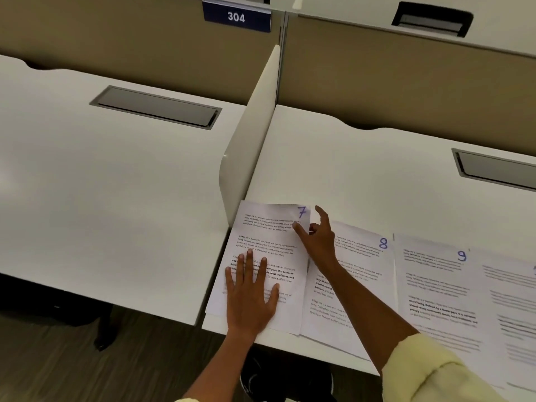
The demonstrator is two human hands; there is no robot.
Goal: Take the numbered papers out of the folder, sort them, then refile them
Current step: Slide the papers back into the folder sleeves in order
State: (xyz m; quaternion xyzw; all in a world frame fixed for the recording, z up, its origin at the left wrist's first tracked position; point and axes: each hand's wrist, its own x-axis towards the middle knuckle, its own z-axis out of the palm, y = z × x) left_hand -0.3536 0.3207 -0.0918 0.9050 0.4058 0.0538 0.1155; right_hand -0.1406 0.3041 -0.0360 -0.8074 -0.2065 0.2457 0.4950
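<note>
- Left hand (251,297) lies flat, fingers spread, grip loose, pressing sheet 7 (269,242) onto the desk (362,169).
- Right hand (317,236) pinches sheet 7's top right corner, forefinger raised.
- Sheet 8 (362,265) and sheet 9 (435,280) lie beside it, rightward.

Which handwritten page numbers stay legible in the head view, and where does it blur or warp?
Head view: paper 7, paper 8 and paper 9 show legible numbers; the rightmost sheet smears into streaks; wide-angle bends the desk edges.
</note>
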